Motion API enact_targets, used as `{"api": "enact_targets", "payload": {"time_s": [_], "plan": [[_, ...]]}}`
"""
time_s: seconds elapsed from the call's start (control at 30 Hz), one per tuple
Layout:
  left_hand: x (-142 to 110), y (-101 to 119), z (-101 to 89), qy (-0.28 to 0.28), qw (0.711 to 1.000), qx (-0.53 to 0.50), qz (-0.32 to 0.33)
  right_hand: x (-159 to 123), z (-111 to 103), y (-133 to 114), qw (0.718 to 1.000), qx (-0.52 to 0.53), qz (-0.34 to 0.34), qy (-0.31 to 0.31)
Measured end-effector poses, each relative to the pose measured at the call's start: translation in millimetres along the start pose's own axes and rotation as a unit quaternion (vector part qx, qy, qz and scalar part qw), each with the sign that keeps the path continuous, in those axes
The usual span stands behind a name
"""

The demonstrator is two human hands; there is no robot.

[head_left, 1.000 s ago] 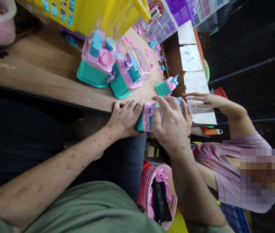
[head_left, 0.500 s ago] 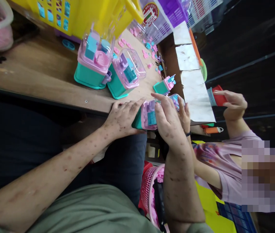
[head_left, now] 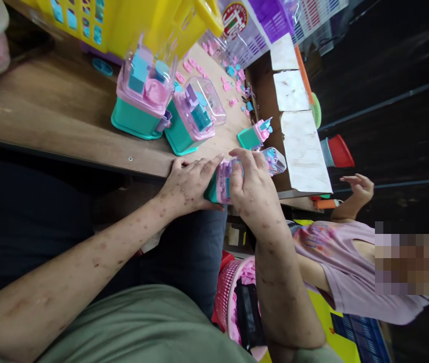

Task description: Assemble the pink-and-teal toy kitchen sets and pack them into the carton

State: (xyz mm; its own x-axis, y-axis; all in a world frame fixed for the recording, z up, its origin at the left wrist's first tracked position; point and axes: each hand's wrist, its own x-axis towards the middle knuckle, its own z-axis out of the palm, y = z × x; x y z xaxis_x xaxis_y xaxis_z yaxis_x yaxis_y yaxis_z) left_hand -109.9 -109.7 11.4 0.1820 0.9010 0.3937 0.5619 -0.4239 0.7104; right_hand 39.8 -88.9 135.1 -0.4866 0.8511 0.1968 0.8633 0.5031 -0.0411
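Note:
At the table's front edge, my left hand (head_left: 191, 184) is wrapped round the teal base of a toy playset box (head_left: 222, 181) with a pink rim and a clear cover. My right hand (head_left: 254, 189) grips the covered end of that box with bent fingers, hiding much of it. Past my right fingers shows a clear cover (head_left: 274, 160) with blue and purple pieces inside; whether it belongs to the held box I cannot tell. Two similar boxes, one upright (head_left: 138, 113) and one tilted (head_left: 186, 126), stand to the left. A smaller teal-and-pink toy (head_left: 251, 137) lies just beyond my hands.
Loose pink and blue parts (head_left: 233, 80) are scattered over the wooden table (head_left: 48, 113). A yellow basket (head_left: 131, 25) and an open carton (head_left: 305, 151) border it. Below stands a pink basket (head_left: 227, 292). A co-worker (head_left: 350, 262) is at the right.
The co-worker's near hand has gone from beside the box, and their other hand has dropped lower, away from the carton. My right hand has shifted slightly left over the box; my left keeps its hold.

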Motion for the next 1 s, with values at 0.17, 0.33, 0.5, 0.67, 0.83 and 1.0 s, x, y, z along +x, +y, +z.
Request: {"api": "enact_targets", "payload": {"time_s": [0.17,0.33,0.5,0.67,0.83,1.0], "plan": [[0,-2,-2.4,-0.01,1.0,-0.016,0.002,2,-2,2,1.0,0.001,0.011,-0.006],[2,-2,-3.9,-0.032,0.999,-0.001,-0.005,3,1,1,1.0,-0.006,0.023,0.013],[5,-1,-3.0,-0.043,0.999,0.013,-0.015,8,8,1,0.999,0.003,-0.005,0.032],[5,1,-6.1,-0.033,0.999,0.01,-0.021,6,12,-2,0.999,-0.005,-0.004,0.033],[7,2,-9.0,-0.038,0.999,-0.015,-0.032,5,10,1,0.999,0.027,-0.021,0.023],[7,1,-6.4,-0.027,0.999,-0.017,-0.034,6,-2,20,0.993,0.115,-0.026,-0.01]]}}
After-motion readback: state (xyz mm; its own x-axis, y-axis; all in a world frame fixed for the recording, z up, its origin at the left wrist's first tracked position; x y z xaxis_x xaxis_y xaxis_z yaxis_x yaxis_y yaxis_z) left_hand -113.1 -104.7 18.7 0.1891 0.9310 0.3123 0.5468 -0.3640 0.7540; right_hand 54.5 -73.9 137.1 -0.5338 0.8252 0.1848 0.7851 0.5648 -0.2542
